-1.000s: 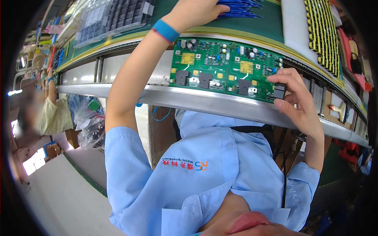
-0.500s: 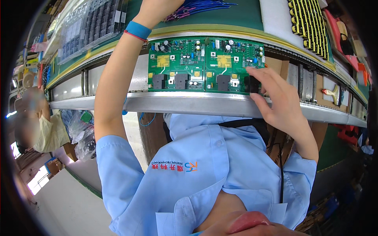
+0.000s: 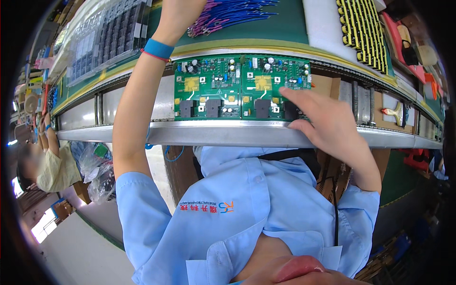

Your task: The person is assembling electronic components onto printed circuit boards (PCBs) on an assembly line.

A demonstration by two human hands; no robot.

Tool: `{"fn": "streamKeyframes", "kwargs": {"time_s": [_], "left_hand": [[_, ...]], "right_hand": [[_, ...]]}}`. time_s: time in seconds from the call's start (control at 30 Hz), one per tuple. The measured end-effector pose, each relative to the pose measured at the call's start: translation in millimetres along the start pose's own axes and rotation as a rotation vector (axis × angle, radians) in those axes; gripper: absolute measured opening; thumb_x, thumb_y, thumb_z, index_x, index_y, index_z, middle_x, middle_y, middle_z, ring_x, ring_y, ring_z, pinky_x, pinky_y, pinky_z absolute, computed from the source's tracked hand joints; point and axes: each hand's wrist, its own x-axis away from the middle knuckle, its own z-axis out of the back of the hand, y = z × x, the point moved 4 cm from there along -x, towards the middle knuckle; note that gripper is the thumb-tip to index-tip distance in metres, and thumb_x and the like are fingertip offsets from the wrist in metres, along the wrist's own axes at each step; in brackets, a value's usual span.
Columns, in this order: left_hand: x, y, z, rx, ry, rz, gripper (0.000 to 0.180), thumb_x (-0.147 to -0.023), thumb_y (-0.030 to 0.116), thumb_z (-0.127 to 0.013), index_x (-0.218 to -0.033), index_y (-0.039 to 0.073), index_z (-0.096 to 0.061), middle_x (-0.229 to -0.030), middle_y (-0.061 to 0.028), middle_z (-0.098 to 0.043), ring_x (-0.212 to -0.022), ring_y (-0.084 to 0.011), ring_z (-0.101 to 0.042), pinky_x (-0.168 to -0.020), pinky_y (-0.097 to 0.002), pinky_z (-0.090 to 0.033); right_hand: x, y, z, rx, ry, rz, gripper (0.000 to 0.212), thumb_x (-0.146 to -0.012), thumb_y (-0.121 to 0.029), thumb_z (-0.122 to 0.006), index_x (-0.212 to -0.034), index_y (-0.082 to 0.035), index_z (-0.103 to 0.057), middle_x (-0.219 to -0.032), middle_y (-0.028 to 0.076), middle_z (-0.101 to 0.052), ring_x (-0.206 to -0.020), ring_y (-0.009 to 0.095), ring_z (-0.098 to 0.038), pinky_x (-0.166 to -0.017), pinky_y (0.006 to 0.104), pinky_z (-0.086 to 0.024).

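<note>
Two joined green circuit boards [image 3: 218, 88] lie across the metal rails in front of me, carrying black block-shaped relays [image 3: 214, 108], capacitors and yellow square patches. My right hand [image 3: 327, 116] is at the right end of the boards, index finger stretched over the surface and thumb apart near the front rail. A black relay [image 3: 290, 110] stands between them, partly hidden by the hand. My left hand [image 3: 183, 12], with a blue wristband, reaches over the far side beside a bundle of blue wires [image 3: 232, 16] with pinkish-purple ends. Its fingers are cut off by the upper edge.
Clear plastic trays of dark parts [image 3: 111, 38] stand far left. Rows of yellow-and-black parts [image 3: 363, 33] sit on white foam at far right. The near metal rail [image 3: 228, 134] runs crosswise. A brush [image 3: 396, 112] lies right. Another person [image 3: 52, 166] is at left.
The view has shifted slightly, showing more of the wires. My right index finger has moved a little left over the board. My left hand remains by the wire bundle.
</note>
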Motion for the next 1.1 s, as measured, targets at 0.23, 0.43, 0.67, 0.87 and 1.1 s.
{"fn": "streamKeyframes", "kwargs": {"time_s": [0.23, 0.43, 0.67, 0.87, 1.1], "left_hand": [[1, 8, 0, 0.058, -0.037, 0.08, 0.009, -0.081, 0.003, -0.067, -0.089, 0.0, -0.062, -0.075, -0.0052, -0.059, -0.066, -0.0118, -0.052, -0.062, -0.0253, -0.045], [19, 18, 1, 0.082, -0.223, 0.082, 0.008, -0.078, 0.004, -0.071, -0.082, 0.0, -0.066, -0.07, -0.0034, -0.058, -0.062, -0.0093, -0.049, -0.057, -0.0242, -0.041], [39, 48, -17, -0.011, -0.603, -0.209, 0.014, -0.082, 0.014, -0.068, -0.093, 0.005, -0.069, -0.079, -0.0066, -0.059, -0.074, -0.0232, -0.057, -0.071, -0.0332, -0.044], [57, 48, -28, -0.097, -0.437, -0.527, 0.005, -0.077, 0.003, -0.066, -0.081, 0.003, -0.064, -0.079, -0.0085, -0.052, -0.076, -0.0273, -0.053, -0.065, -0.0368, -0.042], [53, 48, -24, -0.217, -0.448, -0.526, 0.009, -0.074, 0.002, -0.065, -0.081, 0.007, -0.061, -0.081, -0.0062, -0.051, -0.078, -0.0257, -0.051, -0.068, -0.0353, -0.038]], "right_hand": [[-28, 104, 58, 0.649, 0.5, -0.187, 0.042, -0.081, -0.016, -0.067, -0.122, -0.012, -0.057, -0.113, 0.007, -0.06, -0.094, 0.026, -0.061, -0.078, 0.0379, -0.051], [-12, 123, 51, 0.657, 0.493, -0.073, 0.04, -0.082, -0.013, -0.067, -0.121, -0.01, -0.058, -0.11, 0.008, -0.059, -0.098, 0.026, -0.058, -0.084, 0.0373, -0.048], [-22, 142, 58, 0.519, 0.444, -0.01, 0.034, -0.084, -0.012, -0.064, -0.118, -0.009, -0.059, -0.103, 0.01, -0.06, -0.097, 0.028, -0.057, -0.084, 0.0379, -0.046], [-21, 139, 51, 0.617, 0.47, -0.018, 0.029, -0.084, -0.008, -0.063, -0.112, -0.005, -0.057, -0.105, 0.011, -0.06, -0.098, 0.029, -0.056, -0.086, 0.0379, -0.045], [-14, 147, 51, 0.552, 0.537, 0.006, 0.031, -0.085, -0.006, -0.062, -0.114, -0.002, -0.055, -0.107, 0.013, -0.059, -0.098, 0.031, -0.056, -0.086, 0.0374, -0.045]]}}
